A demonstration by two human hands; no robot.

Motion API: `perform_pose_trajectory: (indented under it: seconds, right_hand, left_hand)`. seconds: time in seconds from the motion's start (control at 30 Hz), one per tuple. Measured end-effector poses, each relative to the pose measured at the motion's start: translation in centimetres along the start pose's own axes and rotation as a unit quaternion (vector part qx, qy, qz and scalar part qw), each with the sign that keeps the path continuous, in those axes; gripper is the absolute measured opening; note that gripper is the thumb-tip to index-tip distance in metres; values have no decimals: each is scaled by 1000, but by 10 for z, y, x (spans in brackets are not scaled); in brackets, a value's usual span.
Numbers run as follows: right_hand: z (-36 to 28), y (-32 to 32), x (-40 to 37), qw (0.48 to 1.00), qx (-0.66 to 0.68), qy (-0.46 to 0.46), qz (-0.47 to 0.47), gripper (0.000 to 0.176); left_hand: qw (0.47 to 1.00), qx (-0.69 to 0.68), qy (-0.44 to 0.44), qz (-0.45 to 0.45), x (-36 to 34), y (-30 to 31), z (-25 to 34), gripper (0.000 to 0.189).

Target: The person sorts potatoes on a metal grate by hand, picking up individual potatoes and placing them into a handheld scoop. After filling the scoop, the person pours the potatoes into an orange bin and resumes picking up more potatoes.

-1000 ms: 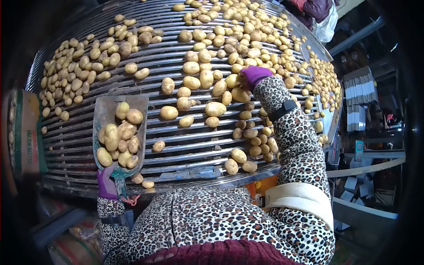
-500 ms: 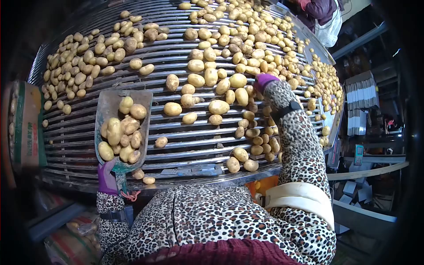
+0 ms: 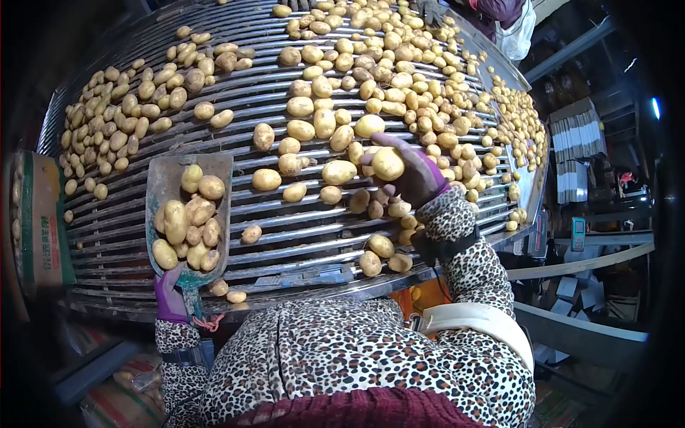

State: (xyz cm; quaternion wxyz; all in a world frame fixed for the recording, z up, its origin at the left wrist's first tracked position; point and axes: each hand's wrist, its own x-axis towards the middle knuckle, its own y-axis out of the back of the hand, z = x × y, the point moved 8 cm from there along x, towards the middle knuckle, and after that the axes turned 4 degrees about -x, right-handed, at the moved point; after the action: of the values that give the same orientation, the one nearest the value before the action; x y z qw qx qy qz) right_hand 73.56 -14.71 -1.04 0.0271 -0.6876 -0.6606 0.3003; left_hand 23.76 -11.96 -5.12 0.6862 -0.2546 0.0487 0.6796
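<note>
My left hand [image 3: 170,298], in a purple glove, grips the scoop [image 3: 158,207] at its handle end. Several potatoes lie heaped in the scoop, which rests on the metal roller bars [image 3: 246,235]. In a purple and grey glove, my right hand [image 3: 417,167] is closed round a yellowish potato [image 3: 388,164], thumb and fingers on either side of it. Darker potatoes [image 3: 376,208] sit just under that hand, and the fingers partly hide them. More loose potatoes [image 3: 339,172] lie left of it on the bars.
A large group of potatoes [image 3: 114,121] covers the bars at the left, and another spreads along the right. A grey-blue flat tool [image 3: 307,277] lies at the near edge. At the top, a co-worker's gloved hand [image 3: 431,11] reaches in. A printed sack [image 3: 46,221] stands at left.
My right hand has come back towards me and left, turned over, and now shows a potato in its grip. My left hand stays on the scoop. A co-worker's gloved hands have appeared at the top.
</note>
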Motion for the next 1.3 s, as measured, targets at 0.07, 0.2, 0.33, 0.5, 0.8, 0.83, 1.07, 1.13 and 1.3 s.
perform_pose_trajectory:
  seconds: [0.07, 0.2, 0.33, 0.5, 0.8, 0.83, 1.07, 1.13, 1.3]
  right_hand:
    - [3, -30, -1, 997, 66, -9, -37, 51]
    - [17, -52, 5, 989, 122, -10, -80, 50]
    - [27, -62, 10, 976, 196, -38, -84, 50]
    - [30, -65, 12, 975, 210, -35, -65, 52]
    - [69, -50, 24, 930, 352, -72, -73, 56]
    - [71, -48, 25, 930, 351, -73, -76, 58]
    - [54, -28, 18, 972, 225, -43, 56, 68]
    - [32, 0, 17, 978, 176, -8, 109, 58]
    - [-60, 60, 35, 817, -504, 162, 228, 20]
  left_hand:
    - [1000, 9, -8, 2, 3, 8, -2, 39]
    - [1000, 9, -4, -2, 2, 10, -3, 41]
    - [1000, -20, -5, 2, -3, -3, 2, 41]
    - [1000, -17, -6, 12, -1, 3, -1, 39]
    - [1000, -23, 9, 13, -8, -11, 6, 41]
    - [999, -30, 11, 19, -9, -14, 7, 41]
    - [1000, -13, 8, -12, -6, -15, 8, 41]
    - [1000, 3, 0, -13, -7, -18, 11, 41]
    - [1000, -6, 6, -5, -3, -4, 3, 42]
